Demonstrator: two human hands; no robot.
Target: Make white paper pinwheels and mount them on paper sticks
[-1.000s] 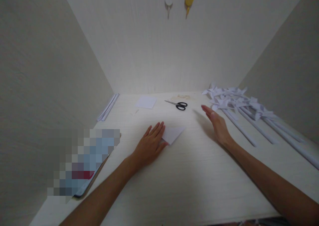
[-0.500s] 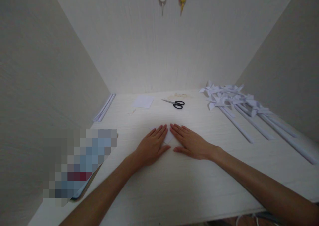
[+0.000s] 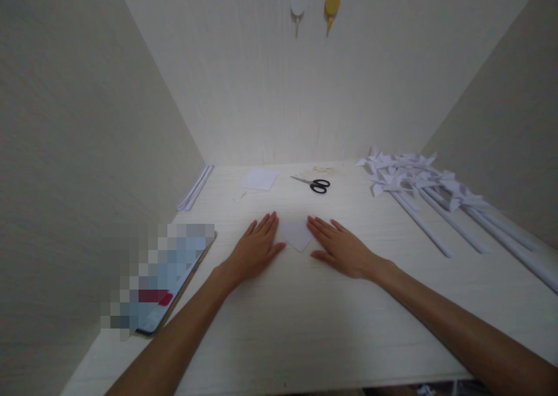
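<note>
A folded piece of white paper (image 3: 297, 234) lies on the table between my hands, one corner pointing towards me. My left hand (image 3: 256, 245) rests flat at the paper's left side, fingers stretched out and thumb apart. On the other side, my right hand (image 3: 337, 246) lies flat with its fingertips over the paper's right edge. The ends of the paper near the fingers are partly hidden, so its full outline cannot be seen.
Scissors with black handles (image 3: 319, 185) and a white paper square (image 3: 258, 179) lie farther back. Several paper pinwheels (image 3: 392, 181) on rolled sticks are piled at the right. Rolled paper (image 3: 196, 188) lies at the left wall, a partly blurred phone (image 3: 192, 262) nearer.
My hands have slid apart, the left one moving outwards, and more of the folded paper shows between them. The camera view has shifted slightly.
</note>
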